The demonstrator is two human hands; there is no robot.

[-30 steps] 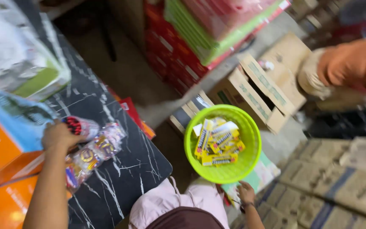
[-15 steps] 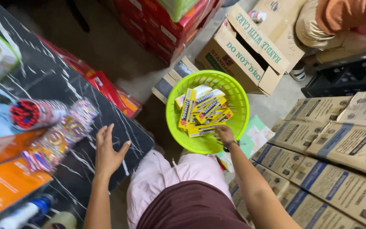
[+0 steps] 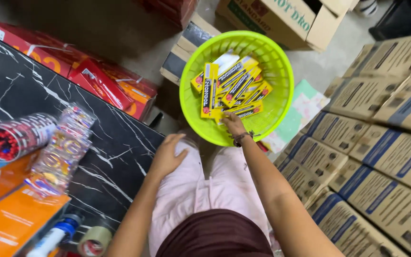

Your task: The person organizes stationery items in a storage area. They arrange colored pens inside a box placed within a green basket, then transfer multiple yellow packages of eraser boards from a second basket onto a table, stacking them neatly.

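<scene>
- Right hand [image 3: 233, 124]: reaches into the lime-green basket [image 3: 281, 81], fingers curled onto the nearest of the yellow packets [image 3: 229, 86]; the hand hides the contact, so whether it truly grips one cannot be told. A beaded bracelet circles the wrist.
- Left hand [image 3: 166, 156]: released, palm down, resting on the person's pink-trousered left knee [image 3: 181, 190], holding nothing.
- Yellow packets: a loose, overlapping heap of flat oblong boxes with black and red print, lying in the bottom of the basket.
- Lime-green basket: round, perforated plastic, set on the floor just beyond the person's knees.
- Black marble-patterned tabletop [image 3: 24, 85]: to the person's left; bears a clear tube of red-capped pens [image 3: 13, 138], a clear wrapped bundle of colourful items [image 3: 60, 152], and orange boxes [image 3: 13, 223].
- Brown cartons [image 3: 381, 143]: stacked to the person's right.
- Red packages [image 3: 96, 81]: piled on the floor beyond the tabletop.
</scene>
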